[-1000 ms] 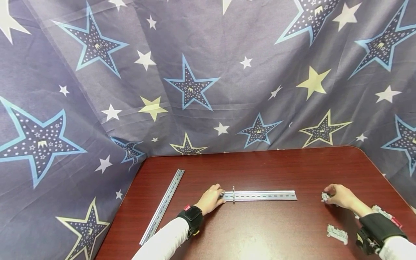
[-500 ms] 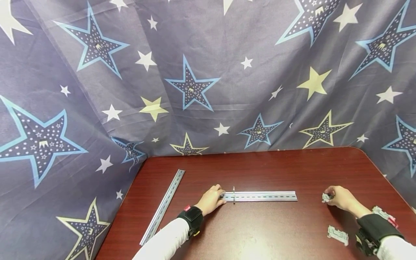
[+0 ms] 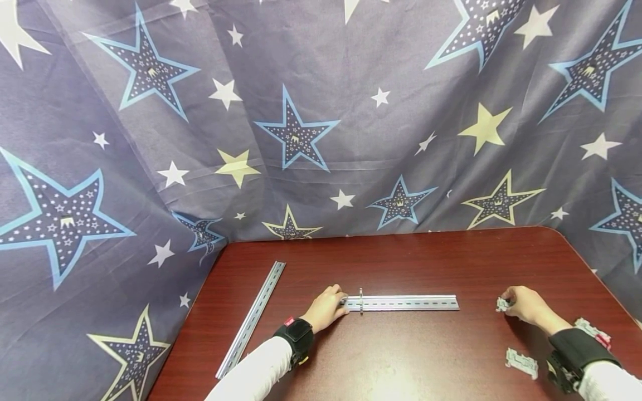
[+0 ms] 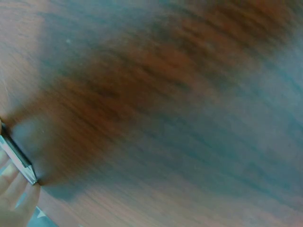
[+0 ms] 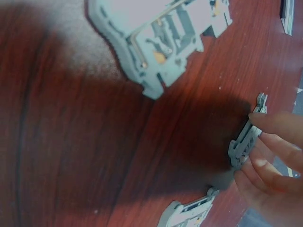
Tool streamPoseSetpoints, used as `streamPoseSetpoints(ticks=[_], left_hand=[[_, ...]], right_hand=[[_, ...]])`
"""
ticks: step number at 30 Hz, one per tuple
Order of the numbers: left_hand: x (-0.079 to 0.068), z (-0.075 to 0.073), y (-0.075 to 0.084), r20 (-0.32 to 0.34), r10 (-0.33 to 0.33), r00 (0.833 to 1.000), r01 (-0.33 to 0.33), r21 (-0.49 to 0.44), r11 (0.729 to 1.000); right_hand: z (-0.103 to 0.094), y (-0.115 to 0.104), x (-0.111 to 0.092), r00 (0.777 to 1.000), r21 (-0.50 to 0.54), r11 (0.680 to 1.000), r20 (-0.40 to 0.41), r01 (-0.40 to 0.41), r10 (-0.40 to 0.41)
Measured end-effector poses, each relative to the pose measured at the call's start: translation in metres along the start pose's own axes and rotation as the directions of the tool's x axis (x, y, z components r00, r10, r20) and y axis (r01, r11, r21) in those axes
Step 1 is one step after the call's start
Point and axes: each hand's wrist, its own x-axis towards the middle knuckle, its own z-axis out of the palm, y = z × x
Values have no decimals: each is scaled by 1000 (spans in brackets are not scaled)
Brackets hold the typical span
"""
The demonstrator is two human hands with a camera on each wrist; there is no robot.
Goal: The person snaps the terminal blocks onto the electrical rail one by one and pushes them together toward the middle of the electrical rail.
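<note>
My left hand point(image 3: 325, 308) grips the left end of a slotted metal DIN rail point(image 3: 411, 303) that lies crosswise on the table. In the left wrist view the fingers hold the rail's end point(image 4: 19, 161). A thin clip-like piece point(image 3: 361, 301) stands upright across the rail, just right of that hand. Off the rail's right end, my right hand point(image 3: 529, 306) pinches a grey terminal block point(image 5: 246, 140) between thumb and fingers, close over the table.
A second DIN rail point(image 3: 253, 314) lies slanted at the left. Another terminal block point(image 3: 521, 362) lies in front of the right hand, and one more point(image 3: 593, 329) shows partly behind the right wrist strap. A star-patterned cloth point(image 3: 321, 111) hangs behind the table point(image 3: 401, 345).
The right wrist has shifted slightly to the left, while its hand keeps the terminal block in nearly the same place. The left hand and the rail have stayed put.
</note>
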Motion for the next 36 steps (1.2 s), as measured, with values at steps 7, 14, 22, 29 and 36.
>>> streamPoseSetpoints(ticks=[7,14,22,29,36], left_hand=[[0,-1,1,0,-1,1000,1,5,1000],[-1,1,1,-2,-3,1000,3,2,1000],[-1,1,0,-19,10,1000,-10,8,1000],[-1,1,-1,-22,9,1000,-9,1,1000],[-1,2,0,-29,8,1000,-8,7,1000]], right_hand=[[2,1,-2,1000,10,1000,-31,6,-6],[4,4,-2,993,-119,991,-90,63,-74],[5,2,-3,990,-150,985,-107,80,-96],[4,-3,-7,988,-159,983,-106,94,-111],[2,-10,-9,983,-174,979,-127,111,-134]])
